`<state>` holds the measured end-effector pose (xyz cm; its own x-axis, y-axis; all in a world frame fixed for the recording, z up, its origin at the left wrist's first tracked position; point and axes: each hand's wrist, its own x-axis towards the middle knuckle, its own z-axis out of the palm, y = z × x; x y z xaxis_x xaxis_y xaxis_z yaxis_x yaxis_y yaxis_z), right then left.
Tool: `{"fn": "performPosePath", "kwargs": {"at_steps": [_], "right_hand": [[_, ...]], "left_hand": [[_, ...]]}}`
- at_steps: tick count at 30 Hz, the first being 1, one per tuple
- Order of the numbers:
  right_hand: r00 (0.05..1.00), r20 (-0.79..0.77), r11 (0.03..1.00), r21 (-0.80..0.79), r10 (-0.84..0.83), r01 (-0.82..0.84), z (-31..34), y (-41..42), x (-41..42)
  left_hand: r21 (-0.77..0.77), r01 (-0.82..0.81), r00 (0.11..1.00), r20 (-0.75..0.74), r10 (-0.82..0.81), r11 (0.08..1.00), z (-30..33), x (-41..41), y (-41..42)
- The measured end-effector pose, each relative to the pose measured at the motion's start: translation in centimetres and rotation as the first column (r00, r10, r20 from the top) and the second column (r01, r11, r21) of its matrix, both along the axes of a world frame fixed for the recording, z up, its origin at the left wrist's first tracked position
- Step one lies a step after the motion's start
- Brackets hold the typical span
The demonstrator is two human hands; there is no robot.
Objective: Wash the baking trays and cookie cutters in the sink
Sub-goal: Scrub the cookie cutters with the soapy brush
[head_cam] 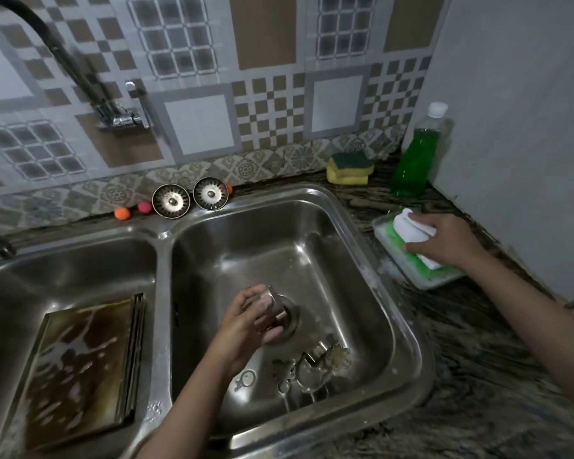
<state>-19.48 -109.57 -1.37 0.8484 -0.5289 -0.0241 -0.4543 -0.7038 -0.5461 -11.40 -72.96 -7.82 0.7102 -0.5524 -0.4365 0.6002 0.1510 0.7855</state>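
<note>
My left hand [246,329] is over the drain of the right sink basin [352,260], shut on a metal cookie cutter [272,301]. Several more metal cookie cutters [309,366] lie on the basin floor just to the right of my left wrist. A stained, wet baking tray [80,369] lies in the left basin [63,266]. Out on the counter to the right, my right hand [444,240] presses a white cloth [408,228] into a shallow white dish [395,260] of green soap.
A green dish-soap bottle [415,154] and yellow-green sponges [348,167] stand at the back right corner. Two sink strainers [189,197] and small coloured balls [133,210] lean along the wall behind the sink. The tap [120,117] is mounted on the tiled wall, upper left.
</note>
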Motion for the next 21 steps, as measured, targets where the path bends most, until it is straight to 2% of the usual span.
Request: {"fn": "performPosePath", "kwargs": {"at_steps": [2,5,10,12,14,16,18,21], "right_hand": [[0.999,0.033,1.0,-0.001,-0.015,0.015,0.6,0.1,-0.2],[0.982,0.179,0.998,0.048,-0.053,0.045,2.8,1.7,-0.5],[0.91,0.404,0.946,0.322,-0.09,-0.049,4.9,9.8,-0.6],[0.898,0.436,0.88,0.445,-0.055,-0.163,3.8,14.1,-0.5],[0.892,0.452,0.776,0.561,0.006,-0.289,1.7,18.2,-0.2],[0.895,0.445,0.722,0.61,0.031,-0.328,-0.7,21.1,0.5],[0.897,0.443,0.723,0.615,0.014,-0.315,-3.2,22.1,1.4],[0.922,0.388,0.788,0.567,0.001,-0.24,-5.3,21.6,2.5]], "left_hand": [[-0.028,-0.025,0.999,-0.03,0.024,0.999,0.1,0.0,0.1],[-0.097,-0.071,0.995,-0.074,0.064,0.993,-0.1,0.1,0.5],[-0.171,-0.056,0.992,-0.121,0.036,0.984,0.0,-0.3,0.0],[-0.181,-0.045,0.991,-0.131,0.022,0.982,0.0,-0.8,-0.7],[-0.199,-0.054,0.992,-0.122,0.029,0.978,-0.2,-1.3,-1.1],[-0.251,-0.078,0.991,-0.128,0.047,0.965,-0.4,-1.4,-1.1],[-0.288,-0.094,0.989,-0.136,0.056,0.953,-0.4,-1.4,-0.4],[-0.164,-0.092,0.992,-0.099,0.076,0.982,-0.2,-1.7,0.8]]}}
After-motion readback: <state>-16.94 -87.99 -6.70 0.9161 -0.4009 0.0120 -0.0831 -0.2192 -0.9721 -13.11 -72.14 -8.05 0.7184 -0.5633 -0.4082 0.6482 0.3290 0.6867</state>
